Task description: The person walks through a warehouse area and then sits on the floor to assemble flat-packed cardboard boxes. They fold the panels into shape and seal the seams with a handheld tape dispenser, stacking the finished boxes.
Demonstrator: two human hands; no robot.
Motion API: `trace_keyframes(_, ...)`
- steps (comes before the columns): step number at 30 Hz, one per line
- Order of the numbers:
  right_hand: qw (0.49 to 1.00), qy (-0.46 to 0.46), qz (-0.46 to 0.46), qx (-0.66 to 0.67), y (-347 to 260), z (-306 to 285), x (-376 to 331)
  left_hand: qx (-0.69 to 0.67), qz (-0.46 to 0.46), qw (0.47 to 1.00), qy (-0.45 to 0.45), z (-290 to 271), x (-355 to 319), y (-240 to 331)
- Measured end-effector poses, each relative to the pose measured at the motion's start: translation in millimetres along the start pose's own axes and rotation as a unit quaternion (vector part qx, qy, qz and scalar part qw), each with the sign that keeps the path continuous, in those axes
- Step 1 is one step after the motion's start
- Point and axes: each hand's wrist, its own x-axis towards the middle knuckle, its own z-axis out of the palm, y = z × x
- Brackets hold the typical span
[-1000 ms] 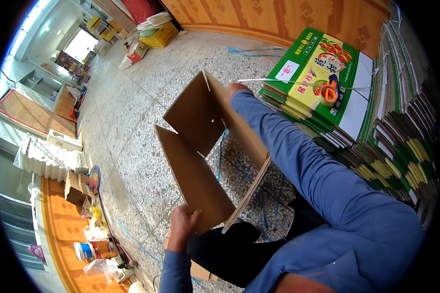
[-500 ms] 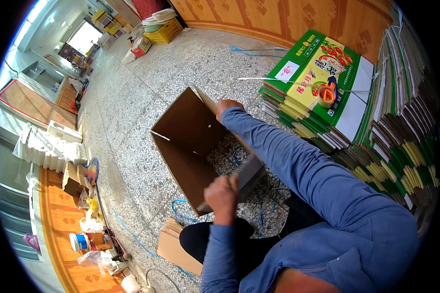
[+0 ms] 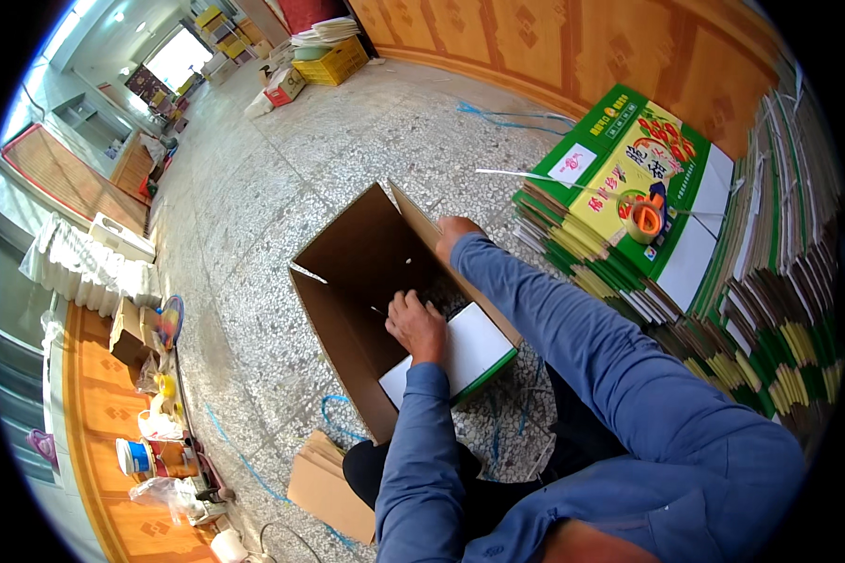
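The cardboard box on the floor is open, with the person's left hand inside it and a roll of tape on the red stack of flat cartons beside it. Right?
Nearly. In the head view the stack of flat cartons under the roll of tape is green and yellow, not red. The cardboard box is open, left hand inside.

The fingertips of the left hand [image 3: 418,324] are hidden inside the cardboard box [image 3: 357,281]; the right hand [image 3: 455,230] is partly covered by its wall.

Bright, even daylight, strongest from the window [image 3: 174,58] at upper left, blown out to white. Soft shadows inside the cardboard box [image 3: 376,281]. Sharp at centre; heavy fisheye bending toward a black rim. Slight glare across the floor [image 3: 253,188].
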Motion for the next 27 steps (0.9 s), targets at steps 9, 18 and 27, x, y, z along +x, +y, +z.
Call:
trace_keyframes(9,1.0,-0.008,-0.004,-0.018,-4.5,1.7,-1.2,-0.037,0.004,0.984,0.173,-55.5,175.5,21.4)
trace_keyframes(18,0.995,0.056,-0.068,0.039,-3.6,16.5,-0.5,0.131,0.092,0.986,-0.05,55.8,92.2,-30.3)
trace_keyframes(27,0.996,0.036,-0.066,-0.055,19.4,126.6,-14.4,-0.357,-0.107,0.917,0.141,-141.9,48.5,-30.4)
